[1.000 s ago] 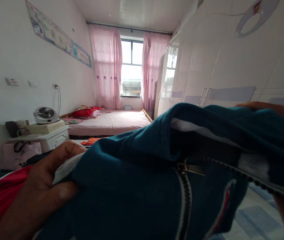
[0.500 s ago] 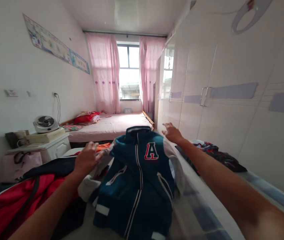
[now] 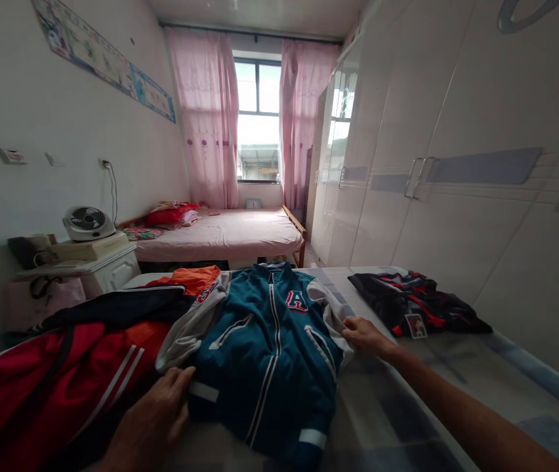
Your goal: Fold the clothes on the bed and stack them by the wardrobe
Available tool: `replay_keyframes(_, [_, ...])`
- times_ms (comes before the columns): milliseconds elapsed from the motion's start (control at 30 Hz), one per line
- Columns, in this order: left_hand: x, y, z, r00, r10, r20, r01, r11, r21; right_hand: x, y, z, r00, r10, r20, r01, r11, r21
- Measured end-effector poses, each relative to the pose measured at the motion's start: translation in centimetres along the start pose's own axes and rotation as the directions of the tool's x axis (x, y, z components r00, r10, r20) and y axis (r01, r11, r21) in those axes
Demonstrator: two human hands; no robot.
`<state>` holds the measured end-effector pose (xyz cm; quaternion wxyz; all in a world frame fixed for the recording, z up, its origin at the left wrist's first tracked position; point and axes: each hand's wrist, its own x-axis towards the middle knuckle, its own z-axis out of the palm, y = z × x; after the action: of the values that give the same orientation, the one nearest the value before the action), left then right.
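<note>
A teal zip-up jacket (image 3: 245, 367) with pale sleeves and a letter A on the chest lies front up on the checked bed cover, its collar pointing away from me. My left hand (image 3: 154, 416) is closed at the jacket's left edge, fingers pressed together by the cuff of the left sleeve (image 3: 188, 334); the fingertips are partly hidden. With thumb and fingers, my right hand (image 3: 365, 335) pinches the other pale sleeve (image 3: 329, 305) beside the jacket's body.
Red clothing (image 3: 112, 367) with white stripes, a dark garment (image 3: 126, 307) and an orange one (image 3: 195, 278) lie at the left. A black-and-red garment (image 3: 422, 301) with a tag rests at the right. Beyond stand a pink bed (image 3: 230, 233), a fan (image 3: 87, 223) and white wardrobes (image 3: 456, 242).
The jacket's collar has come down and the jacket now lies flat. Both hands have moved down and toward me, from near the shoulders to the sleeves, and have closed.
</note>
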<state>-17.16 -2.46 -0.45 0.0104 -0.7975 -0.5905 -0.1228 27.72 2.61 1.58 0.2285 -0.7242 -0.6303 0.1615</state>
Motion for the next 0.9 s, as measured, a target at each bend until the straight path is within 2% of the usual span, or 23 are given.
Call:
replay_keyframes(67, [-0.4, 0.1, 0.4, 0.995, -0.023, 0.1, 0.024, 1.0, -0.016, 1.3, -0.7, -1.2, 0.995, 0.02, -0.097, -0.015, 0.999, 0.051])
replay_keyframes(133, [-0.6, 0.0, 0.6, 0.993, -0.01, 0.118, 0.015, 0.999, -0.037, 2.7, -1.0, -3.5, 0.966, 0.065, -0.252, -0.042, 0.995, 0.093])
replay_keyframes(200, [-0.5, 0.0, 0.4, 0.994, -0.014, 0.11, 0.02, 0.999, -0.048, 3.2, -1.2, -5.9, 0.9, 0.112, -0.422, -0.072, 0.992, 0.108])
replay_keyframes(267, [-0.3, 0.4, 0.0, 0.994, -0.053, 0.094, 0.056, 0.998, -0.027, 2.0, -1.8, -7.0, 0.84, 0.087, -0.535, -0.058, 0.996, 0.069])
replay_keyframes(333, [0.0, 1.2, -0.5, 0.993, -0.089, 0.082, 0.091, 0.995, -0.027, -1.3, -3.1, -6.1, 0.862, -0.053, -0.503, 0.053, 0.998, -0.015])
replay_keyframes(400, [0.5, 2.1, -1.0, 0.992, -0.109, 0.065, 0.115, 0.99, -0.084, -6.2, -4.6, -3.3, 0.942, -0.246, -0.227, 0.247, 0.969, -0.021])
replay_keyframes(467, [1.1, 2.9, -1.7, 0.991, -0.135, 0.008, 0.134, 0.972, -0.195, -11.1, -6.2, 0.3, 0.953, -0.299, 0.051, 0.299, 0.954, 0.005])
replay_keyframes(500, [1.5, 3.3, -2.1, 0.988, -0.154, -0.028, 0.14, 0.952, -0.273, -13.1, -6.8, 2.0, 0.948, -0.303, 0.101, 0.306, 0.952, -0.014])
replay_keyframes(567, [2.5, 4.3, -3.0, 0.978, -0.196, -0.075, 0.135, 0.86, -0.492, -15.7, -8.0, 4.8, 0.948, -0.309, 0.08, 0.316, 0.944, -0.092])
replay_keyframes(633, [3.5, 5.6, -3.9, 0.974, -0.222, -0.049, 0.114, 0.664, -0.739, -16.1, -8.9, 6.4, 0.954, -0.3, -0.009, 0.293, 0.937, -0.189])
replay_keyframes(700, [4.3, 6.9, -4.8, 0.975, -0.222, -0.019, 0.082, 0.438, -0.895, -15.2, -9.4, 6.8, 0.952, -0.297, -0.072, 0.267, 0.923, -0.278])
replay_keyframes(733, [4.7, 7.4, -5.1, 0.973, -0.229, -0.016, 0.07, 0.362, -0.93, -14.5, -9.5, 6.7, 0.95, -0.303, -0.079, 0.264, 0.911, -0.316])
replay_keyframes(767, [4.9, 7.7, -5.4, 0.971, -0.238, -0.025, 0.056, 0.327, -0.944, -13.9, -9.4, 6.3, 0.949, -0.305, -0.083, 0.259, 0.901, -0.349])
replay_keyframes(800, [5.1, 7.8, -5.6, 0.968, -0.245, -0.045, 0.041, 0.334, -0.942, -13.3, -9.2, 5.8, 0.949, -0.3, -0.092, 0.247, 0.894, -0.373])
replay_keyframes(833, [5.1, 7.6, -5.6, 0.965, -0.254, -0.069, 0.034, 0.38, -0.924, -12.9, -8.8, 5.3, 0.952, -0.284, -0.11, 0.223, 0.895, -0.386])
replay_keyframes(900, [5.0, 6.8, -5.3, 0.956, -0.272, -0.109, 0.066, 0.562, -0.825, -12.5, -7.7, 4.4, 0.969, -0.199, -0.144, 0.132, 0.917, -0.377])
